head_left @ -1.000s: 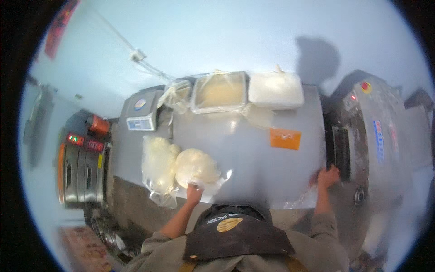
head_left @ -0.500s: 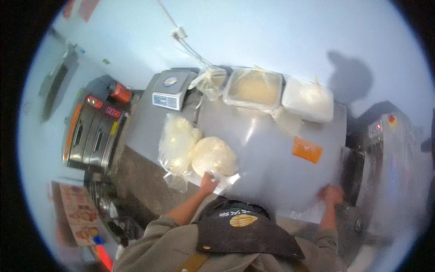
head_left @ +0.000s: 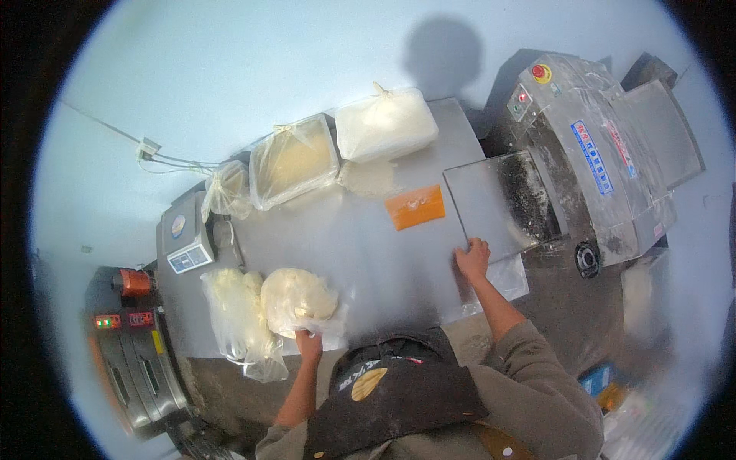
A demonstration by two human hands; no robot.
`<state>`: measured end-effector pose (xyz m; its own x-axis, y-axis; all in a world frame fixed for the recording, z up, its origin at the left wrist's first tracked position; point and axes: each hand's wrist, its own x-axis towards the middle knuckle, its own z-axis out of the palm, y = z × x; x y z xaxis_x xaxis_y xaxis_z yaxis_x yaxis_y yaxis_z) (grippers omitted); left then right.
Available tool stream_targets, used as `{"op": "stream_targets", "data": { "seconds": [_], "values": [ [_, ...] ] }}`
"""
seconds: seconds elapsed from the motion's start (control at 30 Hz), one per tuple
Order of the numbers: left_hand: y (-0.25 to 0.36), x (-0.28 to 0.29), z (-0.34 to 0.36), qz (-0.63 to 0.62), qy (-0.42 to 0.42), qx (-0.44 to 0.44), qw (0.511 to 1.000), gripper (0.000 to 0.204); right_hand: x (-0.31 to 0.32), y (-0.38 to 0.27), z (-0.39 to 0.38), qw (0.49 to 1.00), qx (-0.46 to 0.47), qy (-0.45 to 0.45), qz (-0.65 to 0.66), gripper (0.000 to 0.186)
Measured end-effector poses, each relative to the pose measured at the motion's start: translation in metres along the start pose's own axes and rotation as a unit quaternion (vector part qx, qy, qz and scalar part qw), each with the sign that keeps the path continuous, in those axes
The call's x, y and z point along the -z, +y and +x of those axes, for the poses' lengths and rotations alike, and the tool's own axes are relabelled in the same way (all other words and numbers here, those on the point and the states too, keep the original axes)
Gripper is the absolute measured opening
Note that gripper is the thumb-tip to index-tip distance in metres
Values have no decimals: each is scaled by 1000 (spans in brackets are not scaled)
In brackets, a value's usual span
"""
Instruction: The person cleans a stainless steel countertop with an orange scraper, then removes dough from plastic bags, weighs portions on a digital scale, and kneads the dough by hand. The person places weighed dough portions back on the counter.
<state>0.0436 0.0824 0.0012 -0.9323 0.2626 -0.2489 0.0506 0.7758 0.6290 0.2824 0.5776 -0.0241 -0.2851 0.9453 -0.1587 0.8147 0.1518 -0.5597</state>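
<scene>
A round mass of pale dough (head_left: 295, 295) under clear plastic sits at the left front of the steel table (head_left: 368, 245). My left hand (head_left: 309, 346) is closed on the near edge of the plastic wrap (head_left: 326, 326) around that dough. Close beside it on the left, a clear bag (head_left: 234, 307) holds more pale dough and hangs partly over the table edge. At the right, my right hand (head_left: 473, 258) has its fingers curled at the near corner of a flat metal plate (head_left: 491, 203) that joins a machine; its fingertips are partly hidden.
An orange scraper (head_left: 415, 207) lies right of centre. Along the wall stand a digital scale (head_left: 184, 230), a knotted bag (head_left: 228, 189), a tub of tan crumbs (head_left: 295, 161) and a white covered tub (head_left: 387, 126). A floured machine (head_left: 583, 153) stands at right, a steel appliance (head_left: 138, 368) at left.
The view has swung to the right, bringing the machine fully into sight. My left hand stays at the dough's plastic; my right hand, blurred before, now rests at the plate's corner.
</scene>
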Motion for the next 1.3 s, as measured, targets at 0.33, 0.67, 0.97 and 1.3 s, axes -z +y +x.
{"op": "stream_targets", "data": {
  "seconds": [0.33,0.67,0.97,1.3],
  "values": [
    [7,-4,-9,16,-10,9,1000,40,6,-33,-16,995,94,28,13,55],
    [-9,-12,-17,190,11,-22,981,54,-22,-115,77,889,411,-43,-196,73],
    [21,-3,-18,140,-35,52,988,57,-32,-177,100,834,406,-159,-339,68],
    [6,1,-17,67,-37,-74,994,60,70,-139,63,967,196,-100,-129,40]
  ]
}}
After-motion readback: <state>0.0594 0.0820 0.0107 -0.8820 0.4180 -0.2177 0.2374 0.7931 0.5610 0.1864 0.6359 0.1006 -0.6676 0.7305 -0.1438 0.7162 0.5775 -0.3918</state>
